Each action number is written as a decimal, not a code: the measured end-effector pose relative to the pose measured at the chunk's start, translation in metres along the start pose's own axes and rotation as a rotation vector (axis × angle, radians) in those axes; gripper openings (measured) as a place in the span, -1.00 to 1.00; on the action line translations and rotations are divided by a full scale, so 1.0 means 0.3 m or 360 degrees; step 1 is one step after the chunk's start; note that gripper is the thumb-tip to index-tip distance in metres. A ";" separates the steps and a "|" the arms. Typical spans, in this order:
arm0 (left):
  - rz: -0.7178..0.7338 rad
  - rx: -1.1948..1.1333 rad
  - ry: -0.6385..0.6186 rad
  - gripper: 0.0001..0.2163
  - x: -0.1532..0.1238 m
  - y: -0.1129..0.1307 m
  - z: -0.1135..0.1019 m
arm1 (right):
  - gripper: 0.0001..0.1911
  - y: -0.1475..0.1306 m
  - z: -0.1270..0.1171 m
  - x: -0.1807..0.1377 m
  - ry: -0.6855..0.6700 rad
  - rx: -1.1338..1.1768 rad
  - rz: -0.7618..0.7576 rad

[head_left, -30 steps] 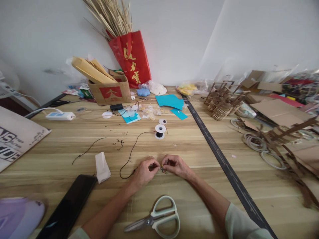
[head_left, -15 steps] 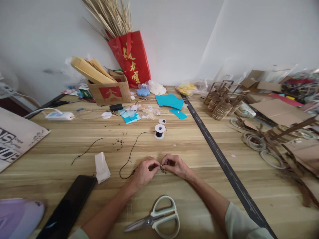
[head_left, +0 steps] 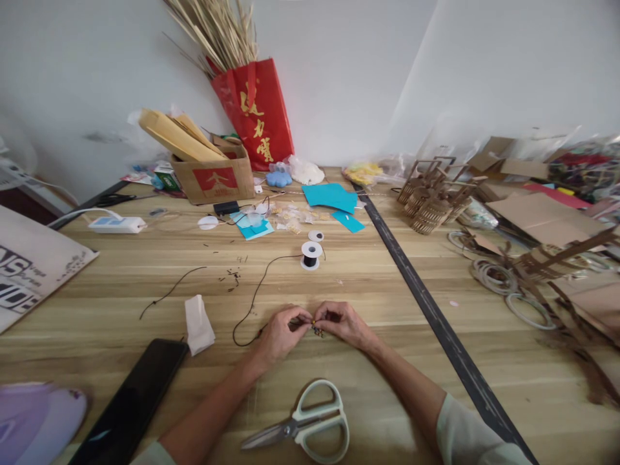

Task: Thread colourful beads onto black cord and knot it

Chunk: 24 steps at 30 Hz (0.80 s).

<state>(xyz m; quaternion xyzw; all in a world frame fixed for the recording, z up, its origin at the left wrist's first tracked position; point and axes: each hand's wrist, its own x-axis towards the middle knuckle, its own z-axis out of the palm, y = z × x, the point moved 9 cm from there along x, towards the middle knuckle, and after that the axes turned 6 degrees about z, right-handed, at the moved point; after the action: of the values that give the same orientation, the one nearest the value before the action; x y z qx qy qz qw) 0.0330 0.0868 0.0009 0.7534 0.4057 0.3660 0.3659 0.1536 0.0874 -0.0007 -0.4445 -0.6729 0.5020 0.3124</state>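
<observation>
My left hand (head_left: 281, 334) and my right hand (head_left: 346, 325) meet over the table, each in a fingertip pinch. Between them is a small cluster of coloured beads (head_left: 318, 332) on black cord, its lower end dangling free. A loose black cord (head_left: 255, 294) curves from a white spool of black cord (head_left: 310, 256) down to my left hand, where the palm hides part of it. Scissors (head_left: 310, 423) with pale handles lie below my hands, blades pointing left.
To the left lie a folded white tissue (head_left: 198, 325), a black phone (head_left: 133, 400), a short knotted cord (head_left: 174, 288) and several black scraps (head_left: 233, 278). Blue card pieces (head_left: 330, 197) and a cardboard box (head_left: 213, 181) stand farther back. Small woven baskets (head_left: 429, 203) are at the right.
Both hands keep their pinch in nearly the same place, with only a tiny shift at the fingertips. The spool, scissors and other things lie where they were.
</observation>
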 end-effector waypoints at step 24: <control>0.0440 0.0439 0.0151 -0.91 -0.002 0.123 -0.038 | -0.70 -0.032 -0.013 -0.004 0.0020 -0.0043 -0.0050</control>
<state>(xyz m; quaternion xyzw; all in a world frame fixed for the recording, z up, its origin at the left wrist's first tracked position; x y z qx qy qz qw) 0.0358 0.0742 0.0375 0.8269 0.3613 0.3887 0.1859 0.1547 0.0867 0.0095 -0.4412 -0.6845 0.4851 0.3185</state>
